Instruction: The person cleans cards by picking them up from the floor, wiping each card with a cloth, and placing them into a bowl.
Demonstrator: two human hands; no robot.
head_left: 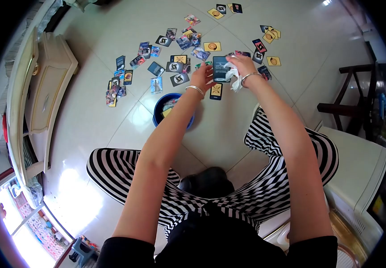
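Observation:
A dark trading card (220,66) with pale text on it is held up above the floor. My left hand (202,77) grips its left edge, fingers bent around that side. My right hand (245,67) holds a crumpled white tissue (233,77) against the card's right side, covering part of it. Just below the hands, a yellow-faced card (216,91) lies on the floor. Near my left forearm stands a round blue tub (156,111) with several cards inside, partly hidden by the arm.
Many loose cards spread over the tiled floor, such as a cluster at left (115,84) and a pile at right (271,34). A cream cabinet (47,85) stands left, a dark wooden stool (335,108) right. My legs in striped trousers (112,172) frame the near floor.

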